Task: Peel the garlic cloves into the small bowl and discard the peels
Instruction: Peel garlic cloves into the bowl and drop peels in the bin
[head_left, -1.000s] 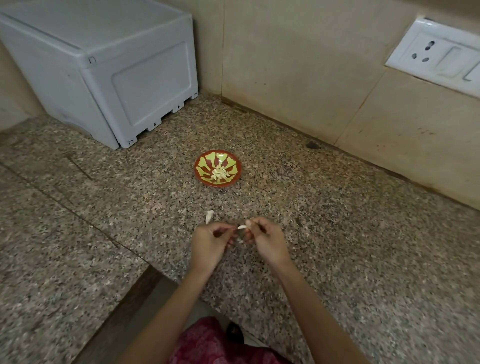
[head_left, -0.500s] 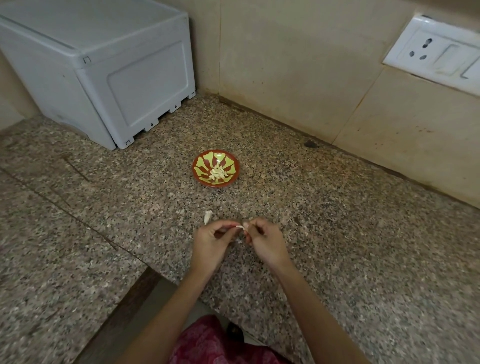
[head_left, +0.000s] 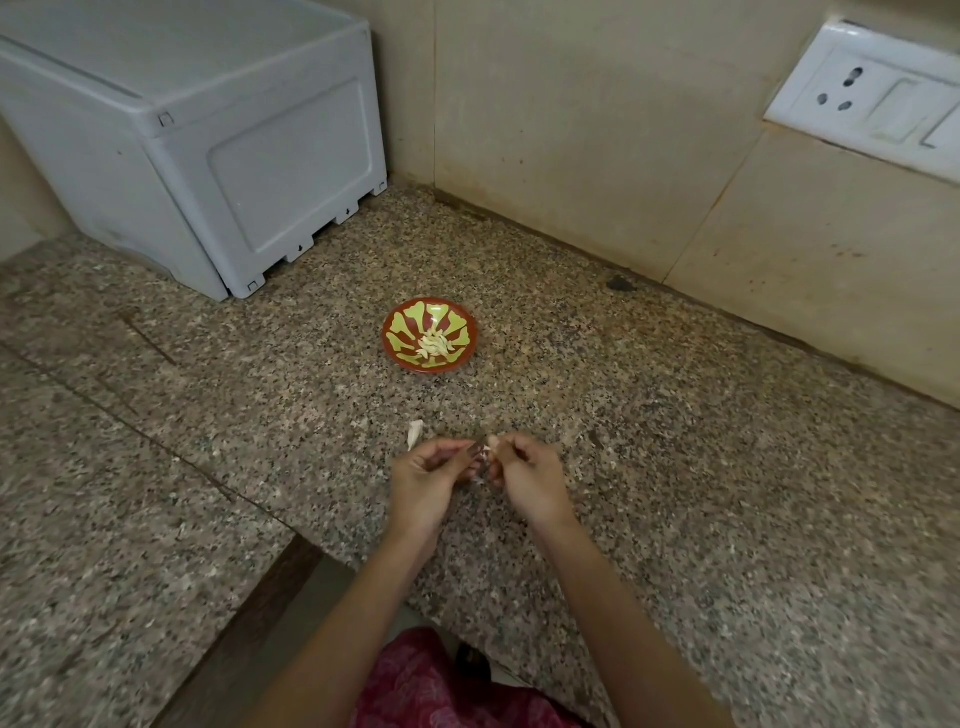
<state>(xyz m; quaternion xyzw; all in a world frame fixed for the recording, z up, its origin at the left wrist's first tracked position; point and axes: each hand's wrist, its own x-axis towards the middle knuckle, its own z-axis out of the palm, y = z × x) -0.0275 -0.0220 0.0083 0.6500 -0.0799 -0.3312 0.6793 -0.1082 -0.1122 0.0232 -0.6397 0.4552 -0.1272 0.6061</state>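
Note:
A small red bowl (head_left: 401, 325) with a yellow-green petal pattern sits on the granite counter and holds several pale peeled garlic cloves (head_left: 434, 344). Nearer to me, my left hand (head_left: 428, 480) and my right hand (head_left: 524, 475) meet fingertip to fingertip over the counter. Between them they pinch one small garlic clove (head_left: 490, 446), mostly hidden by the fingers. Another pale piece of garlic (head_left: 414, 432) lies on the counter just left of and beyond my left hand; whether it is a clove or a peel I cannot tell.
A grey-white plastic box (head_left: 197, 140) stands at the back left against the tiled wall. A white socket and switch plate (head_left: 878, 98) is on the wall at the upper right. The counter's front edge (head_left: 291, 566) steps back near my body.
Both hands stayed in the same spot, and the fingertips closed in tighter on the clove, so less of it shows now. The bowl has not moved.

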